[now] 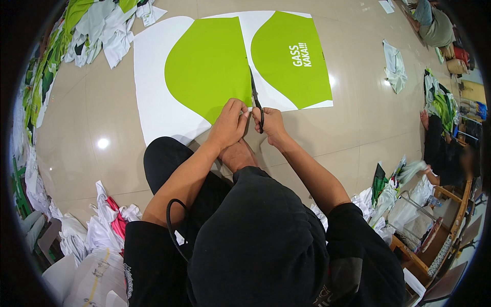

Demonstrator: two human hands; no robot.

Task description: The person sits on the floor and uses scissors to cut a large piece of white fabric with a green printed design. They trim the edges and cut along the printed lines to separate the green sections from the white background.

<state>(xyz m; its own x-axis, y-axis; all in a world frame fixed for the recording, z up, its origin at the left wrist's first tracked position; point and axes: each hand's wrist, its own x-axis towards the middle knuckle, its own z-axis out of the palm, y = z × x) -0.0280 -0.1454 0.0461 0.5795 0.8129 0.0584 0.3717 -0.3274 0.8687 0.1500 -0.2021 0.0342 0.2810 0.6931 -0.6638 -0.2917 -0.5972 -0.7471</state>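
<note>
With the middle of the view as the hub, the fabric sheet lies flat on the floor at 12 o'clock, white with two lime-green shapes. The scissors sit on it with their blades pointing to about 12 o'clock, close along the straight side of the left green shape; the right green shape lies toward 2 o'clock from them. How far apart the blades stand cannot be told.

The right hand has its fingers closed round the handles, at the blades' 6 o'clock end. The left hand, at 8 o'clock from the blades, appears to pinch the near edge of the sheet just beside them.

To cut well here, let the lower blade glide along the floor so the cloth lifts as little as possible. Follow the green border toward 12 o'clock with long strokes, stopping short of full closure to avoid jagged steps. The left fingers should draw the cloth lightly toward 8 o'clock, taut but not stretched, and stay out of the blades' line. The bare foot, at 6 o'clock from the left hand, is best kept off the cloth, since weight there could skew the edge.
</note>
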